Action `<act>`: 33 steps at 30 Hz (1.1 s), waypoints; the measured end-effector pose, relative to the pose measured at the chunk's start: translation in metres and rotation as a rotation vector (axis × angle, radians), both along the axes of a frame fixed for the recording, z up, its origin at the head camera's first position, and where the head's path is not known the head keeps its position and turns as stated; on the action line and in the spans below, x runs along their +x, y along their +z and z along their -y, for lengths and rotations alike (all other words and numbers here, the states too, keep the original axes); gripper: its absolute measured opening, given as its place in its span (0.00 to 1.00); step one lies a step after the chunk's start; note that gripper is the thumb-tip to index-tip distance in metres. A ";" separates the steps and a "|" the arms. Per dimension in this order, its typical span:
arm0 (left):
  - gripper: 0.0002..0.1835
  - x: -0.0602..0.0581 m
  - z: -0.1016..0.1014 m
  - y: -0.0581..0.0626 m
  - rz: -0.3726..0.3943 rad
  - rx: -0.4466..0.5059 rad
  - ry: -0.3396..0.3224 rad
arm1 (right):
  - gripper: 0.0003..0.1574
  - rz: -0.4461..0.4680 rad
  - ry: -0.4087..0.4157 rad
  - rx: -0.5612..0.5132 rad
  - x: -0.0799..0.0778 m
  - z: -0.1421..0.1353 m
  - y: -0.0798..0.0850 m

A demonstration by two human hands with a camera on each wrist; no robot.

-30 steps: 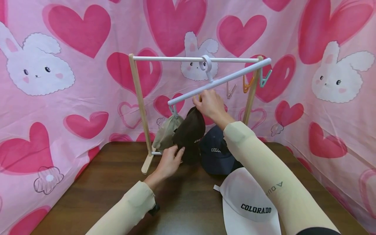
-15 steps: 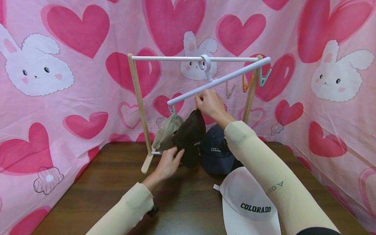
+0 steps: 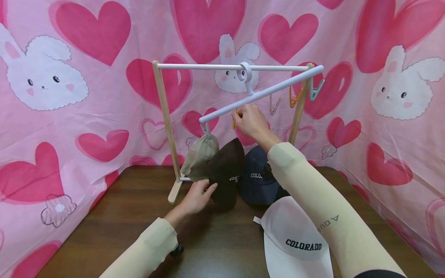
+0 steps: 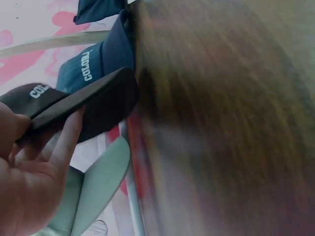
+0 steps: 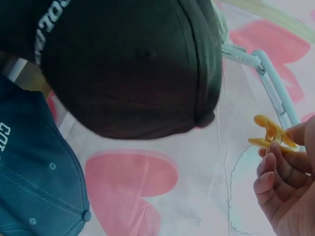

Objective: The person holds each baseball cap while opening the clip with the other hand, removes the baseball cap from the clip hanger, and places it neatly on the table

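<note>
My left hand pinches the brim of a dark brown cap, thumb on one side and fingers on the other, as the left wrist view also shows. The cap's crown points up, below the clip and apart from it. My right hand squeezes a yellow clip between thumb and fingers under the tilted white hanger; the clip's jaws stand apart with nothing between them. Left of the brown cap, a beige cap hangs from a pale clip at the hanger's low end.
The hanger hooks over the white rod of a wooden-legged rack. Pink, orange and mint clips hang along its right part. A navy cap sits behind a white cap on the brown table.
The brown cap's top has come away from the yellow clip and sunk lower, the left hand moving slightly down with its brim. My right hand keeps the clip near the hanger.
</note>
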State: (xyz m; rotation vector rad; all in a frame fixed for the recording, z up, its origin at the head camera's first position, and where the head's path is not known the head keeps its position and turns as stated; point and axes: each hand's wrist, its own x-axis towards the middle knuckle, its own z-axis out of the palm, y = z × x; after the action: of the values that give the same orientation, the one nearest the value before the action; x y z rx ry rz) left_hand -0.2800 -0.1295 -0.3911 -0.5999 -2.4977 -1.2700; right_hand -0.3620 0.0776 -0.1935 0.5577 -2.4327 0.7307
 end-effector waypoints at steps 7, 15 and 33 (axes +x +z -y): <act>0.18 0.002 0.000 0.003 0.021 -0.054 -0.033 | 0.28 -0.019 -0.022 0.017 -0.002 -0.003 0.001; 0.18 0.008 0.002 0.006 0.124 -0.036 -0.080 | 0.30 0.019 -0.022 0.015 0.001 -0.005 0.002; 0.11 0.016 0.027 0.000 0.733 0.278 -0.377 | 0.30 0.052 -0.044 0.051 0.002 -0.005 0.004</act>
State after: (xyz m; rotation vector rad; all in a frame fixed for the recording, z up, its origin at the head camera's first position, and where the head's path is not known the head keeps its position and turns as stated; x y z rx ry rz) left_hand -0.2639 -0.1560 -0.3910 -0.6367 -2.7316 -2.2786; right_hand -0.3602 0.0824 -0.1897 0.5087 -2.5093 0.6749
